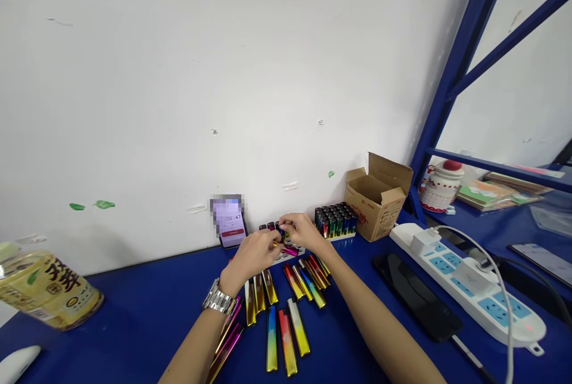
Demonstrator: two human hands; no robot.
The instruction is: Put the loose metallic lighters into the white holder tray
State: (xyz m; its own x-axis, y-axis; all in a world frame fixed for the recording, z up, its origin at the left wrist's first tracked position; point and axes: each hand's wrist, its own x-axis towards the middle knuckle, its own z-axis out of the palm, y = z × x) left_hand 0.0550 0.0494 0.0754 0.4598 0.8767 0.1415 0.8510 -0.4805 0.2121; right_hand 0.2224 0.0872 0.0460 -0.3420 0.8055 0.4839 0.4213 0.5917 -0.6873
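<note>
The left hand (pixel 254 251) has its thumb and fingertips drawn together at the gold end of a slim, shiny magenta-and-gold case (pixel 291 250), which it seems to pinch. The right hand (pixel 302 231) is curled just beyond, its fingertips close together; whether anything sits between them I cannot tell. The case lies between the two hands, nearer the left one: its long axis runs sideways, from the left fingertips rightward, dipping slightly toward the wearer, so its magenta end points beneath the right wrist. Under it is a pale holed tray (pixel 281 259), where a few dark-topped pieces (pixel 270 226) stand upright, across the case's line. To the right, past the right hand, a packed block of upright pieces (pixel 335 217) stands beside a cardboard box (pixel 378 205). On the near side, loose metallic cases (pixel 287 342) lie on the blue bench (pixel 339 348), mostly lengthwise to the wearer.
</note>
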